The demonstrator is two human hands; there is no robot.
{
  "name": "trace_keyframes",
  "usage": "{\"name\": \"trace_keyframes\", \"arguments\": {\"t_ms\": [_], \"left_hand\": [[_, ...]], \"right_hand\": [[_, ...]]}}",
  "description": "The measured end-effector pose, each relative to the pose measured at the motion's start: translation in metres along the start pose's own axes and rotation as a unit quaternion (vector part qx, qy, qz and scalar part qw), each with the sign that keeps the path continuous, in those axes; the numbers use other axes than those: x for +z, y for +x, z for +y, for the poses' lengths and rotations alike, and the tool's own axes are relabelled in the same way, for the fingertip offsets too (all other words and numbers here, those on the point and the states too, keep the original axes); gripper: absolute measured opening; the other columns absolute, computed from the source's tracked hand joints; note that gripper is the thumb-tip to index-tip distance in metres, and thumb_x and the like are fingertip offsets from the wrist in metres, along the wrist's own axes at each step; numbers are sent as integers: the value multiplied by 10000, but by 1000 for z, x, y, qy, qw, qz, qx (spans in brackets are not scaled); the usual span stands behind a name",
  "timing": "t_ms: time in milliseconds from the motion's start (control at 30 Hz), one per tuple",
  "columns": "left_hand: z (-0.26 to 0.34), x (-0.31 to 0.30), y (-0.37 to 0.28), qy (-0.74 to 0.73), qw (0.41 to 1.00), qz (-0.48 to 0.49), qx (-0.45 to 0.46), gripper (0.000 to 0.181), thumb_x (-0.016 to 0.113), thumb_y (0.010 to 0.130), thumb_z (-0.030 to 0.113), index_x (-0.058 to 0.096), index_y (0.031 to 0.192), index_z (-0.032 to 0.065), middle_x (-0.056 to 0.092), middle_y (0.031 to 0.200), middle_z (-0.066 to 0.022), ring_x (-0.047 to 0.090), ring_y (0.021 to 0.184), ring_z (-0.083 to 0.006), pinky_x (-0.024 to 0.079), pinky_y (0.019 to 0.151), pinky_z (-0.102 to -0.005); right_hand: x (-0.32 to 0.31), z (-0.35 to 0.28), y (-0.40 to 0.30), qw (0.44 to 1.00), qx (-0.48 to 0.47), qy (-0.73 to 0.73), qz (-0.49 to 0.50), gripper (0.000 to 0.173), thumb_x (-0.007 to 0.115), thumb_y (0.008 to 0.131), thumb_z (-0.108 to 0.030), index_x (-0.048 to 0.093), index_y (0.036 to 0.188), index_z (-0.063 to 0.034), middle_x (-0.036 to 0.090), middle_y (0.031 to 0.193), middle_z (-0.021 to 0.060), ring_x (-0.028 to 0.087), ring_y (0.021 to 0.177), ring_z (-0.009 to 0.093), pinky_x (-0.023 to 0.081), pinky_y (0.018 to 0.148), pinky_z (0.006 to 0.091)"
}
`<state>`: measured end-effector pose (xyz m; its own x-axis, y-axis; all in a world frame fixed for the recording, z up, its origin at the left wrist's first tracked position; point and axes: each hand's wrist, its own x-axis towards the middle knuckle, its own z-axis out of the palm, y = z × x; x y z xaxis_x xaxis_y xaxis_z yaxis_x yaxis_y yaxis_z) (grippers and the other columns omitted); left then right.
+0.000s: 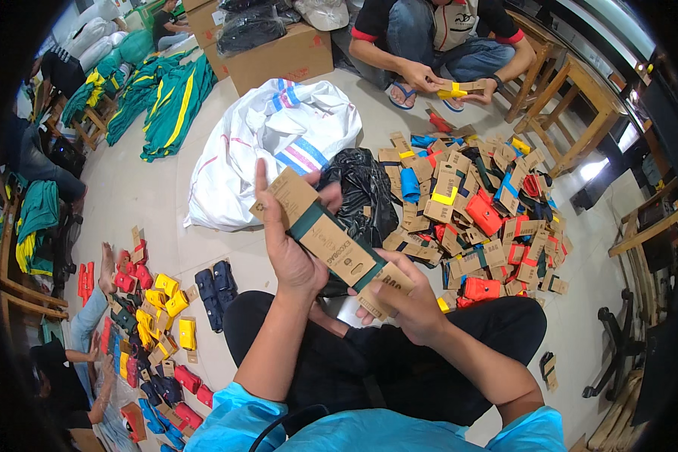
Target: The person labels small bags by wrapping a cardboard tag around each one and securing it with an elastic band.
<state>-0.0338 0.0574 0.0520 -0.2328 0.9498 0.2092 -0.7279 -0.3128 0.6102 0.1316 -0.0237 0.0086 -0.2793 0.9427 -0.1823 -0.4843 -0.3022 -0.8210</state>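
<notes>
A printed brown cardboard sleeve [339,248] with dark green fabric bands showing through it lies slantwise between my hands, above my crossed legs. My left hand [294,254] holds its upper left part, with the index finger stretched upward. The lower right end rests in my right hand [404,299], thumb on top. Just beyond my hands are a black plastic bag [361,198] and a large white woven sack [271,135]. To the right, a big pile of cardboard-sleeved folded bags [474,209] in several colours spreads over the floor.
Across from me a person [440,56] squats, holding a yellow-banded sleeve [457,88]. Folded yellow pouches [166,294], red pouches [189,378] and navy pouches [216,291] lie at left, near another seated person [68,373]. Cardboard boxes [282,56] and wooden stools [576,96] stand behind.
</notes>
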Motion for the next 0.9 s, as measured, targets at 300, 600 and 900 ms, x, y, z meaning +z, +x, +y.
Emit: {"name": "trace_keyframes", "arguments": {"t_ms": [300,600,900], "left_hand": [[-10,-6,-3,76,996,40,27,422,362,1148,428,395,1454,140,600,962,-115,666,802,-189,595,753,-344],[-4,-10,0,52,998,19,6,437,390,1132,456,409,1451,159,517,1020,-86,598,767,-191,546,718,-344],[7,-7,3,117,991,-7,71,464,356,1141,427,406,1463,96,573,958,-113,641,676,-204,569,640,-328]], "right_hand": [[4,1,-4,999,-43,-6,-26,498,592,1081,-189,365,1470,22,711,1036,261,705,635,187,590,507,305],[4,-7,-1,998,-1,14,-67,527,610,1077,-199,350,1486,6,700,1090,273,725,700,214,604,573,322],[1,0,-2,990,-57,-118,-59,430,668,1057,-205,523,1417,-17,674,1193,78,644,1077,108,547,902,281]]}}
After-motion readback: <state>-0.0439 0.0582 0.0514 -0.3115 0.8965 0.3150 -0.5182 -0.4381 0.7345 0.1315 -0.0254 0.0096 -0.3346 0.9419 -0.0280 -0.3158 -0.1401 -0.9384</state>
